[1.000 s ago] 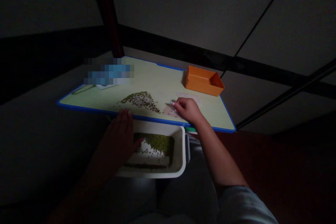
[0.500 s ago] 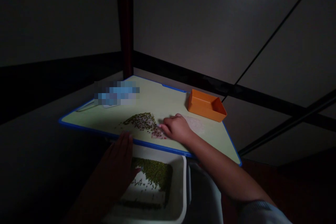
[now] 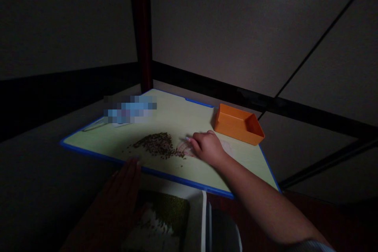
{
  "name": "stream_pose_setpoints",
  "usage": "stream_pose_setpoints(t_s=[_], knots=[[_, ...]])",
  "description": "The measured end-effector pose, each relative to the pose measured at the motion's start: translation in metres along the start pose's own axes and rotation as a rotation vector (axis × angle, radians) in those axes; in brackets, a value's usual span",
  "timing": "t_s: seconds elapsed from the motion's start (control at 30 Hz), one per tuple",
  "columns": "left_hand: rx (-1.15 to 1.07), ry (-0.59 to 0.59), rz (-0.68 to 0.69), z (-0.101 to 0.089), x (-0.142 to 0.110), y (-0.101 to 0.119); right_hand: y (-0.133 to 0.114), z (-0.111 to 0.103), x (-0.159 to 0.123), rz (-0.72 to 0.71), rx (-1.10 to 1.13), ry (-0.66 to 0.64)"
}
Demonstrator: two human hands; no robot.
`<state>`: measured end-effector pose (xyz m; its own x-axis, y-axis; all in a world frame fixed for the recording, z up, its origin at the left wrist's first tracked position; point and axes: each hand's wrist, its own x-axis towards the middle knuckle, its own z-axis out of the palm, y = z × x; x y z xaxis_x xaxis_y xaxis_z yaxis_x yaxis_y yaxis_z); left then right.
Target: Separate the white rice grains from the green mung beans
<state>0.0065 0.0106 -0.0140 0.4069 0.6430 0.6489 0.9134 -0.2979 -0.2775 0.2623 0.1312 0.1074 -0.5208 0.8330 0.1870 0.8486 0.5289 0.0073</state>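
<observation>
A pile of small dark green beans (image 3: 156, 143) lies spread on the pale board (image 3: 177, 110), which has a blue edge. Just right of the pile, my right hand (image 3: 208, 146) rests low over the board, its fingers curled in and the thumb side toward the beans. Whether anything is pinched in it is hidden. My left hand (image 3: 125, 179) is at the near blue edge, in deep shadow, fingers stretched out and nothing seen in it. Below that edge stands a white tub (image 3: 203, 216) with many more green beans (image 3: 174, 208) in it.
An orange open box (image 3: 239, 124) stands at the board's back right corner. A blurred-out blue item (image 3: 130, 110) lies at the back left. Walls (image 3: 236, 31) close in behind the board. A dark grey container (image 3: 224, 228) is beside the tub.
Some beans now lie scattered from the pile's right end toward my right hand, over a pinkish patch. The view has shifted slightly. My left hand stays by the near edge.
</observation>
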Motion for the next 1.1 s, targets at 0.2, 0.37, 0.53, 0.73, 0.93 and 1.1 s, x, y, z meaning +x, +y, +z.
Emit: stream_pose_setpoints(t_s=[0.2,0.37,0.53,0.73,0.93,1.1], knots=[[0.030,-0.048,0.015,-0.004,0.000,-0.001,-0.005,0.008,0.001,0.083,0.006,0.053],[0.058,-0.080,0.065,-0.018,0.007,0.000,-0.015,0.015,0.001,0.008,0.019,0.054],[0.068,-0.091,0.094,-0.023,0.010,-0.003,-0.012,0.013,-0.002,-0.036,0.096,0.101],[0.065,-0.099,0.096,-0.018,0.008,-0.004,-0.007,0.014,-0.002,-0.137,0.149,0.055],[0.044,-0.095,0.090,-0.011,0.006,-0.007,-0.006,0.014,0.001,-0.028,0.141,0.089],[0.049,-0.090,0.103,-0.011,0.005,-0.009,-0.007,0.015,0.002,-0.013,0.139,0.069]])
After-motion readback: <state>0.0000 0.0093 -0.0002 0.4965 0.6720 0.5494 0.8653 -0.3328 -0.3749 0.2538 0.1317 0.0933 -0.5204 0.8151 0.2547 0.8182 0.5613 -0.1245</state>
